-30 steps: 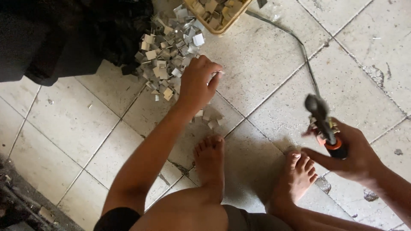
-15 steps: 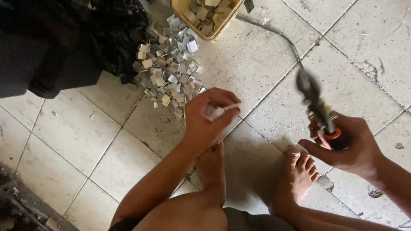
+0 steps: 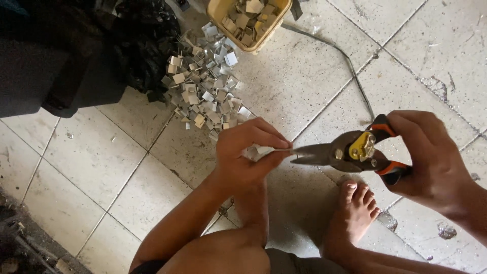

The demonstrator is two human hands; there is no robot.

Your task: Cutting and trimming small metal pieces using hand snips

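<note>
Tin snips meet a small metal piece over the tiled floor

Tin snips (image 3: 350,151) with orange handles and a yellow latch sit in your right hand (image 3: 431,157), blades pointing left. Your right fingers (image 3: 406,122) wrap both handles; the blades look nearly closed, their tip touching the edge of a small metal piece (image 3: 264,150). Your left hand (image 3: 248,152) pinches that piece between thumb and fingertips, fingers closed tight on it, holding it just above the floor (image 3: 304,76) in the middle of the view.

Beyond your left hand, a pile of small silvery metal pieces (image 3: 205,91) lies spread on the pale tiles. Just past the pile, at the top edge, a yellow container (image 3: 264,35) holds more of the same pieces. A black bag (image 3: 137,45) and a dark block lie to the left of the pile. A thin dark strip (image 3: 350,66) runs across the tiles from the container toward your right hand. Your bare feet (image 3: 355,213) rest on the floor beneath both hands.
</note>
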